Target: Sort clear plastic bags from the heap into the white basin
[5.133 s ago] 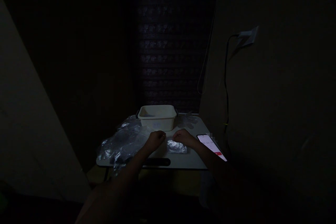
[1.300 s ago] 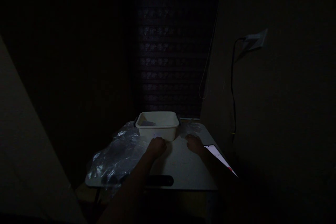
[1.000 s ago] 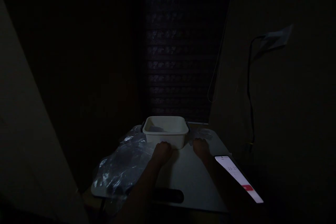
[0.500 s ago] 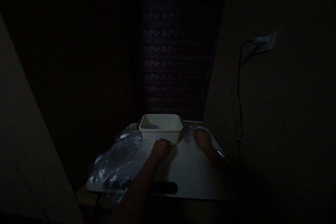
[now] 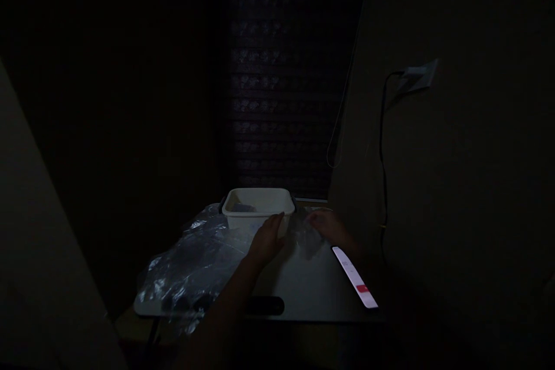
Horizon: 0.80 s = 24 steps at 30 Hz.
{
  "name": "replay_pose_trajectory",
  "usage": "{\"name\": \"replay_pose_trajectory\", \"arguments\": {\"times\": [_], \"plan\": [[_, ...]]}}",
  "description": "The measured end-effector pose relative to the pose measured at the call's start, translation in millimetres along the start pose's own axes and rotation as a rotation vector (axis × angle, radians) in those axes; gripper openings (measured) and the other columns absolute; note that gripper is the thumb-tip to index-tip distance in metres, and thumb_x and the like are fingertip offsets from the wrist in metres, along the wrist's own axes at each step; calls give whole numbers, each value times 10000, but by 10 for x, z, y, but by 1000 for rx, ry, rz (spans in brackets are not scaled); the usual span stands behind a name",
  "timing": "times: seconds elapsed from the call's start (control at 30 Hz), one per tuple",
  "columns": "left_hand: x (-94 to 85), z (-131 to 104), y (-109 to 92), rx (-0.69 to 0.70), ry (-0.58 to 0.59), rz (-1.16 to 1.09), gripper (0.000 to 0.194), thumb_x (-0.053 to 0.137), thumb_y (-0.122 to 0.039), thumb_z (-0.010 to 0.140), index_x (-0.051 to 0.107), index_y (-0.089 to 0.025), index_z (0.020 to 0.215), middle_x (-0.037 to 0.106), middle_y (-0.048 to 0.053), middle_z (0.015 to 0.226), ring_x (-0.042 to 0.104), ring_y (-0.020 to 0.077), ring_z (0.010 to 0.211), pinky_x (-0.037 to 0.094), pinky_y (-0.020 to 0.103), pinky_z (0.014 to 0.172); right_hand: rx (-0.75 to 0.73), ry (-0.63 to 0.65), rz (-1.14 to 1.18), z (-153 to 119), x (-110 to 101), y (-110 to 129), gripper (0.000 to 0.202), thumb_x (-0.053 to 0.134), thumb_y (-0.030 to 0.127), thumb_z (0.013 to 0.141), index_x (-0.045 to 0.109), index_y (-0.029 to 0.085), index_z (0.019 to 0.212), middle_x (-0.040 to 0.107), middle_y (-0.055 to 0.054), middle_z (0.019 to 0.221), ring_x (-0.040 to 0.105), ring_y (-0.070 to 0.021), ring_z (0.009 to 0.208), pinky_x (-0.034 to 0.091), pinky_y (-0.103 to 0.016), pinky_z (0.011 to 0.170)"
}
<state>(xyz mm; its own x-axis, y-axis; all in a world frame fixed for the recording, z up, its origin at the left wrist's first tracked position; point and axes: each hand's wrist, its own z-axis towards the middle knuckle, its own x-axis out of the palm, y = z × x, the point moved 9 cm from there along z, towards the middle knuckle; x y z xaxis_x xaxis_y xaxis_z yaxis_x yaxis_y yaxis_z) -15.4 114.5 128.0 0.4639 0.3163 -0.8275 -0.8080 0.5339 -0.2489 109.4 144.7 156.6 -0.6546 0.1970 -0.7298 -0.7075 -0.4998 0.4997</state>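
The room is very dark. A white tub (image 5: 255,219) with dark side handles stands at the back of a small white table (image 5: 307,295), and something greyish lies inside it. My left hand (image 5: 266,240) is just in front of the tub, fingers stretched out and thumb apart, holding nothing. To the right of the tub, my right hand (image 5: 326,225) has its fingers pressed together at a clear plastic bag (image 5: 307,238). A large sheet of clear crinkled plastic (image 5: 195,260) covers the table's left part.
A lit phone (image 5: 354,277) lies at the table's right edge. A dark slot (image 5: 265,305) is in the table near the front. Behind hangs a patterned blind (image 5: 260,104); a cable (image 5: 382,150) runs down the right wall from an outlet (image 5: 418,76).
My left hand has gone from curled to spread. My right hand has moved left onto the small clear plastic, and the lit phone screen now shows fully. The view has shifted slightly.
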Motion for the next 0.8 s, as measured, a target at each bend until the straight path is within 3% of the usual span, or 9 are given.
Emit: {"name": "replay_pose_trajectory", "arguments": {"times": [0.1, 0.2, 0.27, 0.43, 0.53, 0.63, 0.73, 0.8], "plan": [[-6, 25, -149, 83, -18, -95, 562, 464, -169, 609, 251, -150, 1130, 301, 60, 1179, 250, 147, 1064, 252, 272, 860, -62, 127, 218, -75, 141, 221, 156, 433, 235, 625, 567, 157, 613, 593, -7, 668, 519, -117, 684, 373, -218, 658], [103, 48, -127, 60, 37, -156, 282, 430, -148, 631, 482, -179, 906, 476, 36, 1009, 385, 148, 950, 307, 266, 806, -39, 206, 406, -105, 202, 291, 169, 451, 266, 614, 568, 144, 602, 589, -9, 638, 525, -122, 647, 386, -235, 638], [115, 57, -37, 19, 7, -195, 181, 404, -141, 640, 532, -165, 767, 539, 36, 865, 446, 142, 852, 336, 254, 759, 25, 173, 484, -81, 155, 171, 184, 459, 282, 607, 573, 140, 634, 591, -18, 659, 527, -133, 654, 389, -252, 634], [2, 40, 279, -155, -103, -381, 138, 381, -163, 617, 516, -141, 638, 545, 19, 667, 494, 130, 670, 374, 242, 629, 186, -43, 503, -76, -26, -453, 228, 447, 272, 607, 566, 151, 760, 581, -47, 784, 515, -166, 750, 377, -308, 687], [-64, -2, 382, -251, -122, -559, 117, 382, -204, 601, 466, -143, 545, 480, -21, 529, 469, 102, 527, 364, 210, 509, 190, 33, 419, -198, 90, -617, 318, 456, 208, 586, 526, 155, 892, 553, -70, 878, 495, -179, 819, 357, -327, 738], [-152, -57, 414, -317, -172, -671, 145, 383, -242, 592, 413, -151, 482, 385, -56, 443, 408, 78, 439, 319, 187, 431, 108, 219, 262, -401, 312, -468, 599, 540, 184, 504, 381, 133, 1080, 400, -109, 1106, 361, -204, 1000, 279, -328, 833], [-279, -102, 416, -350, -263, -689, 149, 394, -245, 578, 397, -152, 461, 369, -60, 426, 399, 75, 438, 310, 183, 427, 64, 430, 218, -610, 572, -186, 910, 633, 246, 394, 191, 120, 1179, 243, -129, 1209, 230, -231, 1081, 224, -345, 869], [-323, -115, 412, -376, -295, -737, 130, 401, -239, 574, 405, -150, 479, 394, -57, 429, 411, 75, 439, 327, 185, 433, 45, 404, 253, -632, 605, -9, 946, 647, 274, 369, 179, 141, 1181, 212, -116, 1223, 208, -228, 1090, 215, -344, 873]]}}
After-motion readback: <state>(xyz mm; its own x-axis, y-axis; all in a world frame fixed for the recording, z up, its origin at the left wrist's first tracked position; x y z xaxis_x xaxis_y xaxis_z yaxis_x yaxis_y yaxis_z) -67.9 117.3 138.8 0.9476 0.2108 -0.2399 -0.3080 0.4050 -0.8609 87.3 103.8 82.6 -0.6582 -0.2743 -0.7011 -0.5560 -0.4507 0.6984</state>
